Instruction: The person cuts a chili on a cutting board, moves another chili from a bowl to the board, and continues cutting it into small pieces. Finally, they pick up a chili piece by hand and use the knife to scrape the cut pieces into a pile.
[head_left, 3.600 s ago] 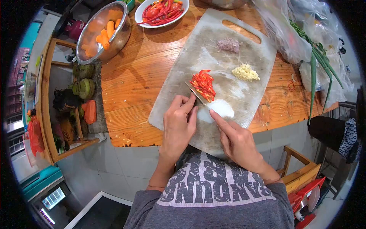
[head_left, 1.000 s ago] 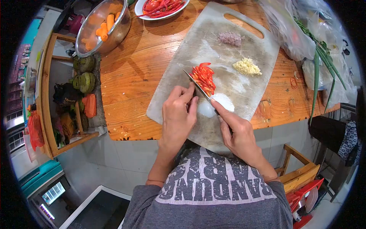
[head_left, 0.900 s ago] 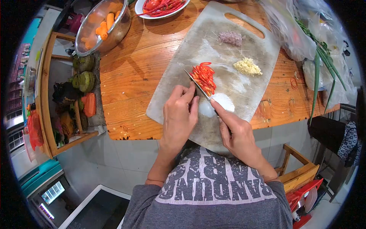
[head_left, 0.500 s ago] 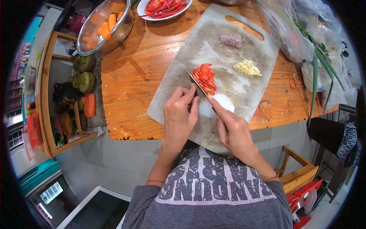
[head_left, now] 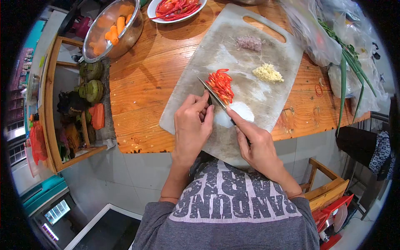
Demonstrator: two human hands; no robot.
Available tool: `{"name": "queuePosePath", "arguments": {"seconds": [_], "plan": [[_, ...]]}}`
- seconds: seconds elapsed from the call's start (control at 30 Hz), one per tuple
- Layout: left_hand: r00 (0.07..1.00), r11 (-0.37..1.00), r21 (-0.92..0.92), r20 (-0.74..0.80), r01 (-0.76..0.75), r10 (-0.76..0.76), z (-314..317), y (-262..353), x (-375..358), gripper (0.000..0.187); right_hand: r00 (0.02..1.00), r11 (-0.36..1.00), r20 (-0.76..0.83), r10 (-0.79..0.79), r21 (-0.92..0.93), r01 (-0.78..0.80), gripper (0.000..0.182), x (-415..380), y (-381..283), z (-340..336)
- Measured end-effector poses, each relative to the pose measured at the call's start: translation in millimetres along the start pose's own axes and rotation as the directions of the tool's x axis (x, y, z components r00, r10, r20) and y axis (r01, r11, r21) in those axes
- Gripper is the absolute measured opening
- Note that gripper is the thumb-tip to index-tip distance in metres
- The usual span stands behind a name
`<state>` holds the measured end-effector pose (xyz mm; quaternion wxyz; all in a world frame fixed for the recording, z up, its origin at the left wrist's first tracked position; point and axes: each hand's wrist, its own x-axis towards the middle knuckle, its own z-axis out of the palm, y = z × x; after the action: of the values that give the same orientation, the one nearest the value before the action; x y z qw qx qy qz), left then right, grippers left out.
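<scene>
My right hand (head_left: 259,143) grips a kitchen knife (head_left: 215,95) by its dark handle, the index finger stretched along the top of the blade. The blade slants over the cutting board (head_left: 187,91), its tip toward the far left. Against its far side lies a pile of sliced red chili (head_left: 221,85). My left hand (head_left: 192,123) is closed, fingertips pinched together close to the blade's near side; whatever they hold is hidden. Minced garlic (head_left: 268,73) and finely chopped shallot or onion (head_left: 250,42) sit in separate heaps farther up the board.
A metal bowl of peeled carrots (head_left: 135,35) stands at the table's far left. Beside it is a white plate (head_left: 183,18) of red chilies and tomatoes. Plastic bags (head_left: 312,43) and green onions (head_left: 354,66) lie at the right. A wooden crate (head_left: 53,104) with vegetables is left of the table.
The knife has tilted, so more of its blade shows bright, and it stands slightly off the chili pile. Both hands keep nearly the same place. The whole view has shifted a little.
</scene>
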<state>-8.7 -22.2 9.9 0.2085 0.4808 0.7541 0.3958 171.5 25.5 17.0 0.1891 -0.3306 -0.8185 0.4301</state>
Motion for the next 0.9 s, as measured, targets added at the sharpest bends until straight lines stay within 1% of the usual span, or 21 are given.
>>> {"name": "queuePosePath", "arguments": {"seconds": [0.33,0.43,0.53,0.6,0.73,0.83,0.9], "plan": [[0.999,1.0,-0.017,0.053,0.014,-0.013,-2.9,-1.4,1.2,0.032,0.999,0.999,0.033,0.029,0.026,-0.029,0.064,3.2,-1.5,-0.3],[0.998,1.0,-0.023,0.059,0.014,-0.012,-2.7,-1.9,1.6,0.033,0.999,1.0,0.029,0.013,-0.018,-0.012,0.064,4.9,0.3,1.9],[0.998,1.0,-0.012,0.068,0.011,-0.01,-4.3,-1.7,2.5,0.034,0.998,0.999,0.057,0.04,-0.039,-0.037,0.063,9.2,-2.4,0.8],[0.997,1.0,0.002,0.077,0.014,-0.015,-4.2,-0.5,2.2,0.034,0.999,0.998,0.042,0.016,-0.063,-0.013,0.063,14.7,-2.6,2.8],[0.998,1.0,0.018,0.057,0.014,-0.015,-2.7,1.2,1.7,0.034,1.0,0.994,0.015,-0.008,-0.108,0.01,0.063,21.9,-0.6,10.8],[1.0,1.0,0.018,0.027,0.006,-0.007,-0.7,0.3,1.6,0.033,0.999,0.991,0.044,0.028,-0.136,-0.021,0.064,14.8,-2.1,8.8],[1.0,1.0,0.002,-0.001,0.004,-0.004,-0.4,-1.6,1.9,0.032,0.999,0.997,0.029,0.025,-0.08,-0.022,0.064,5.3,-5.0,3.0]]}}
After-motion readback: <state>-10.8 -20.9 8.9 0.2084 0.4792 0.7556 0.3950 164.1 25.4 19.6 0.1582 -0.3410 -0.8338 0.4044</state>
